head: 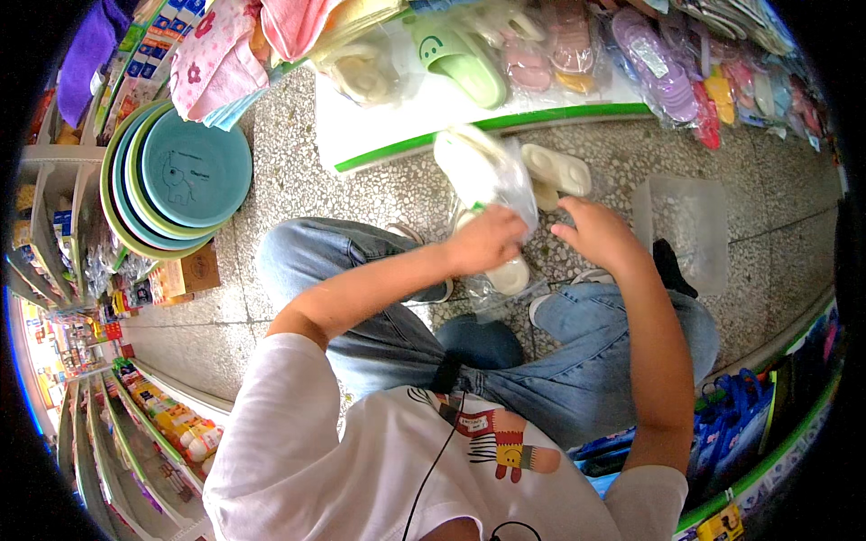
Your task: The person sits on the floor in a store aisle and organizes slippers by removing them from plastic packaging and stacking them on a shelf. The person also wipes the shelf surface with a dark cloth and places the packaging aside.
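Note:
My left hand (490, 238) is closed on a clear plastic bag (522, 193), its fingers curled and slightly blurred. A white slipper (467, 159) shows at the far end of the bag, bright and partly blurred. Below my left hand, the end of a cream slipper (511, 275) sticks out over more clear plastic (490, 301). My right hand (595, 231) holds nothing, thumb and forefinger spread apart. Just beyond it, a cream slipper (558, 169) lies on the speckled floor, partly over a second cream slipper (544, 196).
A translucent plastic bin (710, 233) stands to the right, with a black item (670, 267) at its near corner. Ahead is a low white shelf with a green edge (494, 127), bearing bagged slippers (653, 64). Stacked basins (196, 169) are at left. A dark round stool (480, 341) sits between the legs.

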Motion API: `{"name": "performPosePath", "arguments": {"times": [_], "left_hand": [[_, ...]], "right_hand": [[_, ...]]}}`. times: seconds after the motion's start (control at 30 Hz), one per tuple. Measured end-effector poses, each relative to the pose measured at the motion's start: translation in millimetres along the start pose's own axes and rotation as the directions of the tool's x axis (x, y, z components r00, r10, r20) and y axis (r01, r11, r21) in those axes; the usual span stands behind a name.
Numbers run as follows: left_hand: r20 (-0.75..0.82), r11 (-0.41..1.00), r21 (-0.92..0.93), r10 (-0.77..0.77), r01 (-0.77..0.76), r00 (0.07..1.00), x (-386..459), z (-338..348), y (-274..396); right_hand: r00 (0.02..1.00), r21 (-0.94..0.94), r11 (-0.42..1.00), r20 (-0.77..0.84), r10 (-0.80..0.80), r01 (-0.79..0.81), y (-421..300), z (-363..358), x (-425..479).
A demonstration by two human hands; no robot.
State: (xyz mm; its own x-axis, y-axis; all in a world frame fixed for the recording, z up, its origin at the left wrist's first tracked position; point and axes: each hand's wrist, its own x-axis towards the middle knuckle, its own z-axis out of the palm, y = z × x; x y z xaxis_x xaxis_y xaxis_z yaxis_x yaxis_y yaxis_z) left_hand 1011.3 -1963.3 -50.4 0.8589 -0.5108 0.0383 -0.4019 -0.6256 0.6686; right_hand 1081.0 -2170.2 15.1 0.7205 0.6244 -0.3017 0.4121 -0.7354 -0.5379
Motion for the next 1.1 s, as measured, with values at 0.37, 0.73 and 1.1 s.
{"name": "performPosePath", "arguments": {"times": [0.37,0.73,1.1], "left_hand": [[0.522,0.999,-0.019,-0.03,0.047,0.853,-42.3,151.3,-25.5],[0.263,0.454,-0.304,-0.805,0.837,0.532,-16.0,-99.8,-219.4],[0.043,0.084,-0.829,-0.976,0.554,0.213,-34.9,-139.9,-261.7]], "right_hand": [[0.998,-0.02,1.0,0.054,0.024,-0.023,2.6,5.8,8.5],[0.999,-0.013,0.999,0.023,-0.036,0.036,-3.2,11.1,14.1],[0.999,0.024,0.999,-0.003,-0.035,0.035,7.5,14.9,14.7]]}}
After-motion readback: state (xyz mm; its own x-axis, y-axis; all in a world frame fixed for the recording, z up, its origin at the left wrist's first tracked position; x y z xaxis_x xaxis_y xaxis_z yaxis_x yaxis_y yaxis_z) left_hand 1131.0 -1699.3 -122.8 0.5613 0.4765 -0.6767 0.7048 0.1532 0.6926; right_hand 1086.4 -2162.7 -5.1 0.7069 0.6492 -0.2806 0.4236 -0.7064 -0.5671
